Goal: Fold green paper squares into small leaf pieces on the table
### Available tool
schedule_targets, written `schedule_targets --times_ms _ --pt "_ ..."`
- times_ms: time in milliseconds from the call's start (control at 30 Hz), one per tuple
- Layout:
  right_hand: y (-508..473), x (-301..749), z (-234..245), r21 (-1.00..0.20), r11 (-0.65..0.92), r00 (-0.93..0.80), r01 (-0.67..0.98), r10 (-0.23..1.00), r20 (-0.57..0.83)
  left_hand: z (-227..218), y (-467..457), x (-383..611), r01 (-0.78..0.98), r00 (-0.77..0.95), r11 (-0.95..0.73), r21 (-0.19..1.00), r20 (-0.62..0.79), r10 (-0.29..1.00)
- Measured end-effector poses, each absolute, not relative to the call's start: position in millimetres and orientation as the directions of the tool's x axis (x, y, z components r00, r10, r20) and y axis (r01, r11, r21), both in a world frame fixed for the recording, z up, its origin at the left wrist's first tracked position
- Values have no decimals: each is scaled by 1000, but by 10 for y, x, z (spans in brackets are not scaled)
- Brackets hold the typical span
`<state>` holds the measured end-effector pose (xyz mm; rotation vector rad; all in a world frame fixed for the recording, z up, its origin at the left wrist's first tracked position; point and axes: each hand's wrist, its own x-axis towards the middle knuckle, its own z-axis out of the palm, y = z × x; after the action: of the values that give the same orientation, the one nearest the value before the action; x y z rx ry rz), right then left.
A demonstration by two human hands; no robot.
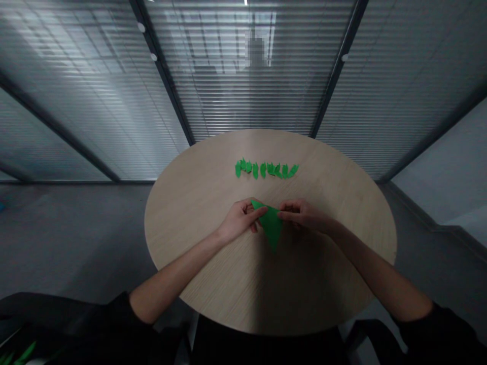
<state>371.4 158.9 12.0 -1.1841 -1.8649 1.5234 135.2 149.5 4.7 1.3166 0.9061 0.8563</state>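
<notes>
While a seated person's left hand and right hand grip a green paper triangle between them, the head-worn camera looks down across a round wooden table. The left hand is closed on the triangle's upper left corner, its fingers lying over the paper and curling behind it. The right hand is curled too, its fingertips pinching the upper right edge. Neither hand is released or clenched into a fist. The triangle sits between the two hands, held just above the tabletop, with one point aimed down toward the person; whether it is folded cannot be told. Well ahead of both hands, a neat row of small leaf-shaped green paper pieces lies on the table, touching neither hand. Some pieces in the row overlap or touch one another. Dark sleeves cover the arms behind each wrist, and more green pieces show at the lower corner of the frame, well behind and to the left of the left hand, on a dark surface. Beyond the table, past the hands, stands a glass wall with slatted blinds, where a pixelated upright figure shows, too blurred to tell more. Gray floor spreads to the left of the hands.
</notes>
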Motion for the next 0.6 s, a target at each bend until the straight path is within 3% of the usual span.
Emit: schedule_targets --times_ms 300,600 --pt "1602 3648 107 -978 -9 -426 208 899 -98 4 1530 1334 -53 239 -22 998 34 971" --pt "1587 3629 5 -984 24 -413 179 909 -53 66 1474 1334 11 260 -4 1000 1 966"
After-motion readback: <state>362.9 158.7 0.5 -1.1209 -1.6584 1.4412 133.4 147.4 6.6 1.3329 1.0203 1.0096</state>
